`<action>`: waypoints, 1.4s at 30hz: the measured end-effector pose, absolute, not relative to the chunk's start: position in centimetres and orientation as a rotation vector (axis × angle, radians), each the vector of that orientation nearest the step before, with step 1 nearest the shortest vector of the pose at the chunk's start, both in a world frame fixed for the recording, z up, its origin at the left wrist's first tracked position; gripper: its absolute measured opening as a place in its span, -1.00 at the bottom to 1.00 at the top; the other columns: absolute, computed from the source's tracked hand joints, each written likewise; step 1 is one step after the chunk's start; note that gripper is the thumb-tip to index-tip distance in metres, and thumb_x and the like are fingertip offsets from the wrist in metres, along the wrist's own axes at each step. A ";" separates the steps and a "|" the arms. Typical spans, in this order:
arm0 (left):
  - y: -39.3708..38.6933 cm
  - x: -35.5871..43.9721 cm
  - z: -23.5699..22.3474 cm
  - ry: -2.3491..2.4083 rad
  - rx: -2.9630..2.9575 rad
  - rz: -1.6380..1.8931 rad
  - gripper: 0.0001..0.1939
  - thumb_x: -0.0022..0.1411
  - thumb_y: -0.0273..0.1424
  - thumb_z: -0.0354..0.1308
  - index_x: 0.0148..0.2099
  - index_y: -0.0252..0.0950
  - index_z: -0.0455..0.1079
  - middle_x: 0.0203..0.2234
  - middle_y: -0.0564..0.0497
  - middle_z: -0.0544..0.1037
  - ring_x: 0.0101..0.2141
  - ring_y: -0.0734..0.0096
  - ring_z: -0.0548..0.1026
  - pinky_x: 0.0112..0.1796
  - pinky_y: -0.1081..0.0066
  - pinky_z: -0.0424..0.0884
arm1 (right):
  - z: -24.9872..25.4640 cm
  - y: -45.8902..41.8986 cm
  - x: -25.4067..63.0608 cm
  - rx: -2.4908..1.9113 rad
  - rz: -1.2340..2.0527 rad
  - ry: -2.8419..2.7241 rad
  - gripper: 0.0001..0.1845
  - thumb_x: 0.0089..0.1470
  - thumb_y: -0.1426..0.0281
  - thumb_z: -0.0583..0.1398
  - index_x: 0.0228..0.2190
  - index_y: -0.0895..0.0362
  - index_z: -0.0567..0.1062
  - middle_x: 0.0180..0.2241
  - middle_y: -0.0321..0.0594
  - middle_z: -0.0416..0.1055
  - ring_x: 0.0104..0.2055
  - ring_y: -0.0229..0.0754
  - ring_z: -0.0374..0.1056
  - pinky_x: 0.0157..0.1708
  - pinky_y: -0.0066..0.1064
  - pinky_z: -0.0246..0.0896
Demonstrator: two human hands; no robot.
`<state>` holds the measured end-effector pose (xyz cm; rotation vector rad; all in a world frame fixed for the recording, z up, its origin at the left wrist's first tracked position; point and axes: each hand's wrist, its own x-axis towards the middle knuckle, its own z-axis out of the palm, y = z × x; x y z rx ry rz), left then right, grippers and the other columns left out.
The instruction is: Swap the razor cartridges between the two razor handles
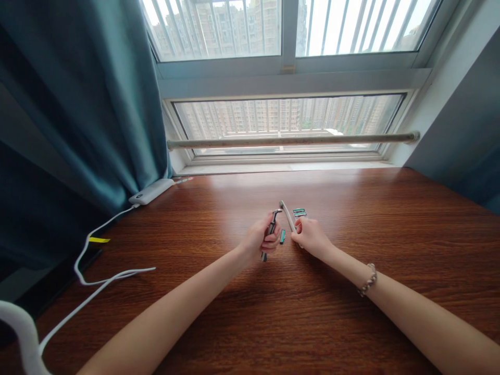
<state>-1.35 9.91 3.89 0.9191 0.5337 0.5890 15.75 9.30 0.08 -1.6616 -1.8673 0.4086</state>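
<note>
My left hand (262, 237) is wrapped round the dark grey handle of a razor (272, 227), held tilted with its narrow top end up. Whether a blade is fitted on that end is too small to tell. In my right hand (311, 237) is the lower end of a slim white toothbrush (288, 216), its bristled head pointing away from me, close to the razor's top. Between the hands lies a green and black razor cartridge (282, 236) on the table. Two similar cartridges (299, 212) lie side by side just beyond my right hand.
The brown wood-grain table (219, 312) runs up to a barred window. At the left, a white power strip (152, 191) lies beside the blue curtain (128, 120), its white cable (88, 250) looping along the table's left side. A yellow tag (99, 240) is near the cable.
</note>
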 end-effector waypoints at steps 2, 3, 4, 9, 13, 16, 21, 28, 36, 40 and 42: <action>9.3 -1.1 4.2 0.582 1.037 0.596 -0.62 0.13 -0.07 -0.03 -0.48 -0.30 0.12 -0.79 0.25 0.02 -0.78 0.72 -0.11 -0.76 0.66 -0.19 | 0.4 9.1 15.7 -1.664 0.384 -1.863 -0.91 -0.23 0.49 0.15 -0.63 0.15 0.29 -0.64 -0.27 0.30 -0.57 -0.28 0.20 -0.54 -0.47 -0.01; 9.0 -0.9 4.5 0.593 1.090 0.614 -0.66 0.11 -0.11 0.02 -0.44 -0.28 0.11 -0.79 0.26 0.05 -0.78 0.72 -0.10 -0.75 0.66 -0.18 | 0.7 8.9 15.7 -1.659 0.367 -1.858 -0.87 -0.24 0.48 0.15 -0.66 0.14 0.26 -0.66 -0.28 0.28 -0.58 -0.28 0.18 -0.56 -0.47 -0.03; 8.6 -0.8 4.6 0.596 1.142 0.649 -0.69 0.09 -0.15 0.07 -0.42 -0.26 0.09 -0.79 0.27 0.08 -0.78 0.71 -0.08 -0.74 0.66 -0.17 | 1.1 8.8 15.8 -1.653 0.345 -1.848 -0.84 -0.23 0.47 0.15 -0.67 0.13 0.23 -0.67 -0.29 0.26 -0.59 -0.29 0.16 -0.57 -0.47 -0.05; 6.8 -1.5 4.6 0.713 1.567 0.891 -0.79 0.18 -0.23 -0.02 -0.35 -0.27 0.15 -0.69 0.18 0.24 -0.69 0.64 0.11 -0.65 0.60 0.02 | 2.9 6.7 17.7 -1.586 0.202 -1.782 -0.81 -0.01 0.37 0.04 -0.60 0.10 0.17 -0.68 -0.34 0.16 -0.62 -0.28 0.08 -0.56 -0.44 -0.10; 6.2 -2.8 2.8 0.901 1.879 0.993 -0.76 0.23 -0.26 -0.10 -0.26 -0.32 0.28 -0.64 0.14 0.24 -0.61 0.60 0.15 -0.55 0.55 0.09 | 1.9 4.4 20.4 -1.395 0.027 -1.893 -0.73 0.14 0.32 -0.07 -0.57 0.09 0.14 -0.63 -0.31 0.14 -0.59 -0.27 0.06 -0.53 -0.43 -0.08; 6.4 -3.4 1.6 0.950 1.981 1.067 -0.73 0.24 -0.27 -0.12 -0.20 -0.33 0.30 -0.65 0.15 0.18 -0.60 0.58 0.11 -0.54 0.55 0.08 | 0.4 3.4 21.6 -1.290 -0.017 -2.000 -0.72 0.15 0.31 -0.07 -0.57 0.09 0.14 -0.65 -0.34 0.11 -0.63 -0.29 0.03 -0.56 -0.44 -0.11; 6.4 -3.6 1.1 0.918 2.091 1.081 -0.76 0.24 -0.33 -0.12 -0.20 -0.33 0.31 -0.62 0.14 0.19 -0.59 0.58 0.09 -0.53 0.56 0.06 | -0.1 3.1 21.5 -1.172 -0.085 -2.146 -0.71 0.18 0.31 -0.14 -0.54 0.10 0.15 -0.65 -0.34 0.12 -0.62 -0.28 0.08 -0.57 -0.45 -0.11; 5.9 -4.2 0.9 0.681 2.263 1.134 -0.81 0.22 -0.45 -0.11 -0.17 -0.33 0.28 -0.53 0.04 0.36 -0.56 0.56 0.22 -0.49 0.56 0.15 | 0.0 3.7 21.4 -1.326 -0.258 -2.148 -0.66 0.18 0.29 -0.10 -0.59 0.11 0.17 -0.67 -0.32 0.16 -0.64 -0.28 0.10 -0.56 -0.45 -0.13; 6.0 -4.3 1.0 0.719 2.316 1.243 -0.85 0.19 -0.51 -0.09 -0.18 -0.31 0.25 -0.58 0.10 0.29 -0.61 0.59 0.17 -0.53 0.58 0.13 | -0.2 3.6 21.7 -1.207 -0.229 -2.165 -0.66 0.16 0.30 -0.11 -0.60 0.12 0.19 -0.66 -0.29 0.14 -0.61 -0.26 0.09 -0.54 -0.44 -0.10; 5.8 -4.3 1.0 0.671 2.343 1.242 -0.85 0.19 -0.51 -0.10 -0.19 -0.31 0.24 -0.57 0.09 0.28 -0.60 0.58 0.18 -0.52 0.57 0.14 | -0.1 3.6 21.6 -1.330 -0.251 -2.105 -0.68 0.16 0.33 -0.09 -0.59 0.12 0.19 -0.67 -0.30 0.15 -0.62 -0.26 0.08 -0.55 -0.43 -0.12; 5.8 -4.3 1.0 0.677 2.339 1.241 -0.84 0.19 -0.51 -0.10 -0.18 -0.31 0.24 -0.56 0.08 0.30 -0.59 0.58 0.18 -0.52 0.57 0.14 | -0.1 3.6 21.7 -1.244 -0.182 -2.125 -0.68 0.16 0.33 -0.11 -0.58 0.12 0.19 -0.66 -0.30 0.14 -0.62 -0.26 0.08 -0.55 -0.44 -0.11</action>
